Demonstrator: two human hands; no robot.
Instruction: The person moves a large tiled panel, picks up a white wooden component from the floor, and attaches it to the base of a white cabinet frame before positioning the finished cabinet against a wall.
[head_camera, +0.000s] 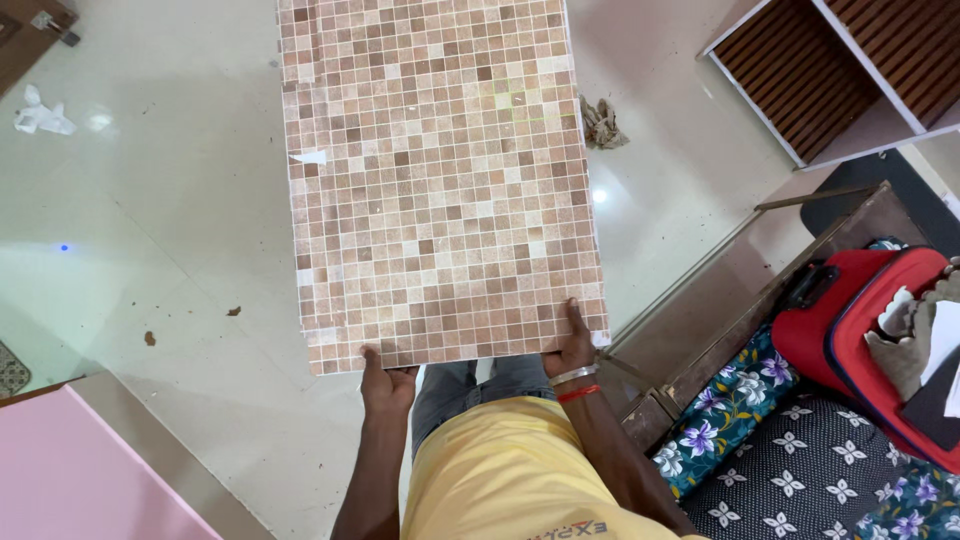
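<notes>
I hold a large mosaic-patterned tile (440, 180) out in front of me, its face a grid of small brown, tan and cream squares. It runs from my hands up toward twelve o'clock and out past the top edge of the view, held above the glossy pale floor (170, 230).

My left hand (387, 380) grips the near edge at its left corner, about seven o'clock of the tile, fingers curled up onto the face. My right hand (573, 345) clasps the near edge at the right corner, about five o'clock, thumb lying flat on the pattern. A silver bangle (573, 375) and a red thread (578, 393) circle that wrist. Both hands are closed on the tile, well apart from each other.

A small white scrap (310, 157) sits on the tile's face near its left edge, at about nine o'clock.

On the floor at one o'clock of the tile, just beside its right edge, lies a crumpled brownish rag (602, 124). At ten o'clock, far off, lies a white crumpled scrap (42, 116). At four o'clock a red suitcase (850, 330) lies open on a floral bedcover (790, 460). At eight o'clock a pink board (80, 470) fills the corner.
</notes>
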